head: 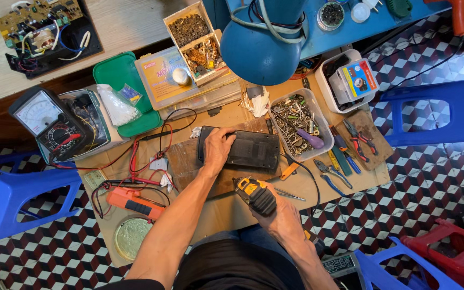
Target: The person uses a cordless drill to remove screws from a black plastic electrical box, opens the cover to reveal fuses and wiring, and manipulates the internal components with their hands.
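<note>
My left hand (218,149) presses down on the left part of a flat black device case (251,149) that lies on a wooden board (181,161) in the middle of the low table. My right hand (280,217) grips a yellow and black power screwdriver (256,194), held near the table's front edge just below the case. Its tip points up toward the case's front edge. A thin metal rod (291,197) lies beside the tool.
A clear tub of screws (299,124) stands right of the case, with pliers and screwdrivers (350,153) beyond it. At left lie an analogue meter (49,124), an orange meter (134,203) and red leads. A blue lamp (264,45) hangs at the back. Blue stools (447,110) flank the table.
</note>
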